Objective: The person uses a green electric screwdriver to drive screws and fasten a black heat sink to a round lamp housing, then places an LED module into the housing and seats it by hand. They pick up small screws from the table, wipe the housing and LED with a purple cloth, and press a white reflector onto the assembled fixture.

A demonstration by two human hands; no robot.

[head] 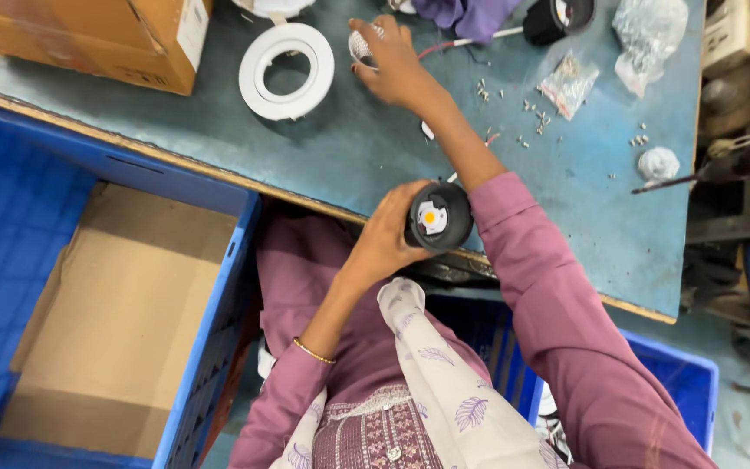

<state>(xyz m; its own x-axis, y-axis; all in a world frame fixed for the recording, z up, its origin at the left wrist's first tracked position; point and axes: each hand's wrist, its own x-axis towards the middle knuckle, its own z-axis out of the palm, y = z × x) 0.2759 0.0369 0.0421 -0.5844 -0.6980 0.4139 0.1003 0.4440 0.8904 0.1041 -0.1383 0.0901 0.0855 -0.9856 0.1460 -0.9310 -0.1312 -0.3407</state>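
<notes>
My left hand (390, 231) grips a black round lamp housing (439, 217) with a yellow-orange LED chip in its middle, held near the table's front edge. My right hand (395, 62) reaches far across the blue-green table (332, 156) and closes its fingers on a small silvery faceted reflector (360, 46). A white round lamp ring (287, 70) lies just left of that hand. Thin red and white wires (457, 43) run from the reflector's area toward another black housing (555, 17) at the table's far edge.
A cardboard box (97, 39) sits at the far left of the table. Small screws (531, 117) and clear plastic bags (569, 82) lie to the right. A screwdriver (722, 165) rests at the right edge. Blue crates (10, 200) stand below, one lined with cardboard.
</notes>
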